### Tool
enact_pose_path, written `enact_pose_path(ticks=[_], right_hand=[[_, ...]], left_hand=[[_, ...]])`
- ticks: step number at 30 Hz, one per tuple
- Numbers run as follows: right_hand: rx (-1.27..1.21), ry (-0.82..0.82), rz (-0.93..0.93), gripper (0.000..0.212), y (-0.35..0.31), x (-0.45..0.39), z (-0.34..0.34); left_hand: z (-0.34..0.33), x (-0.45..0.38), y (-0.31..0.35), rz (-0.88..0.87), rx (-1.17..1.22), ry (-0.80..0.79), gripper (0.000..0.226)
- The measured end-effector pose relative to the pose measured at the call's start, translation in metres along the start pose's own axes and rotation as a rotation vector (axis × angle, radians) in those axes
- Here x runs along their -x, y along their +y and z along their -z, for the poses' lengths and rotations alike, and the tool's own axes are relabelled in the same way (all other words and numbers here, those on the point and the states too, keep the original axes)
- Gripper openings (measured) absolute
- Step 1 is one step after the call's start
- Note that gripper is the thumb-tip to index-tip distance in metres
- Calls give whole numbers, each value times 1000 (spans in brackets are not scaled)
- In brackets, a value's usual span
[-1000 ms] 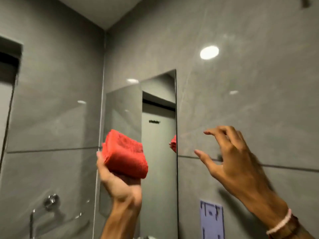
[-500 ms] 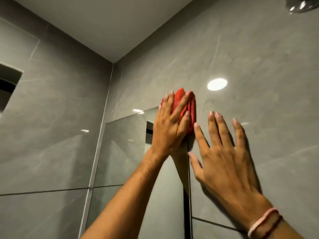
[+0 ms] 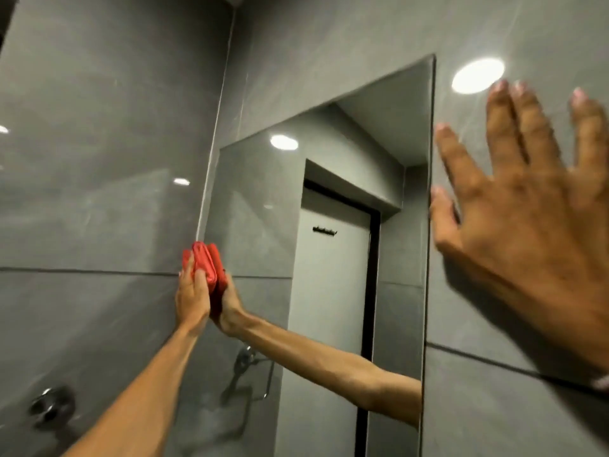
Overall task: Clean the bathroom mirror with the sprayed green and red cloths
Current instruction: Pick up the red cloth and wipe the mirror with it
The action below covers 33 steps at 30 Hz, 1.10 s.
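Red cloth [image 3: 201,262] is held folded under the flat left hand [image 3: 192,296] and pressed against the mirror [image 3: 333,265] at its left edge, about mid-height. Fingers are laid over the cloth, palm toward the glass; the hand's own reflection meets it at the surface, so contact is judged firm.

Right hand [image 3: 524,225] is spread wide and empty, braced on or just off the grey wall tile [image 3: 494,400] beside the mirror's right edge. Blur prevents telling whether it touches.

Green cloth is not in view.

Step in hand is judged to be wiping with the red cloth along the left border.

Notes for doing it well:
- Cloth should be kept flat and folded, so that a broad face is drawn over the glass and not a bunched corner.
- Even pressure is best carried through the palm; fingertips alone tend to leave streaks.
- Strokes should be overlapped, working from the left edge across toward the right.
- The seam where mirror meets tile should be followed closely, since residue is likely to collect there.
- Bare fingers ought to be kept off the glass to avoid fresh marks.
- The upper corners are a long reach; the braced right hand gives steadiness there.
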State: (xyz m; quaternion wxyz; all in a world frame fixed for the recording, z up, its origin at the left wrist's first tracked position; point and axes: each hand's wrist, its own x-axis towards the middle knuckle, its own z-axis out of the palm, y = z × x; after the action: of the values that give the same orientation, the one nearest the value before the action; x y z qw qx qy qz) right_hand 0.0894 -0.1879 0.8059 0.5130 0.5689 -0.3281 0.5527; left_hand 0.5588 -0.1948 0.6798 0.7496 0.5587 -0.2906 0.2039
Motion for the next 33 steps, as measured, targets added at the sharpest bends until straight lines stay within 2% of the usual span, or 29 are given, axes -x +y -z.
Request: enact_pose_path(ticks=[4,6,9,11,12,14,15,18,19,22,24,26,29,30,33], right_hand=[[-104,-1,-16,68,-3,7,-9],[-133,-13,-22,67,-5,10,-3],[-81,-117,3,68,-7,15,19],[-6,-208,82,69,-3,17,32],[15,-236,125,71,1,20,36],[57,-258,169,79,17,23,42],[72,-263,175,83,24,25,43],[106,-259,165,93,51,22,49],[117,-267,165,96,58,20,51],[121,-271,162,100,71,17,53],[112,-250,155,101,71,18,50],[108,-210,147,100,69,17,48],[122,-166,129,100,67,16,43],[122,-130,126,100,70,13,41],[94,-87,138,101,71,15,27]], left_hand=[[33,125,-86,270,-50,28,70],[43,184,-103,350,-45,24,61],[52,243,-98,491,-28,62,54],[52,272,-71,540,-43,64,53],[50,286,-50,462,-63,53,55],[34,294,6,161,-75,1,61],[24,289,34,73,-47,-3,62],[-6,250,150,-24,186,-24,62],[-15,238,189,-129,204,-63,63],[-42,198,295,-570,115,-197,64],[-58,163,338,-738,12,-215,58],[-67,126,356,-795,-17,-211,56],[-66,73,331,-755,30,-195,55],[-61,56,315,-705,35,-175,55],[-41,34,208,-388,18,-110,56]])
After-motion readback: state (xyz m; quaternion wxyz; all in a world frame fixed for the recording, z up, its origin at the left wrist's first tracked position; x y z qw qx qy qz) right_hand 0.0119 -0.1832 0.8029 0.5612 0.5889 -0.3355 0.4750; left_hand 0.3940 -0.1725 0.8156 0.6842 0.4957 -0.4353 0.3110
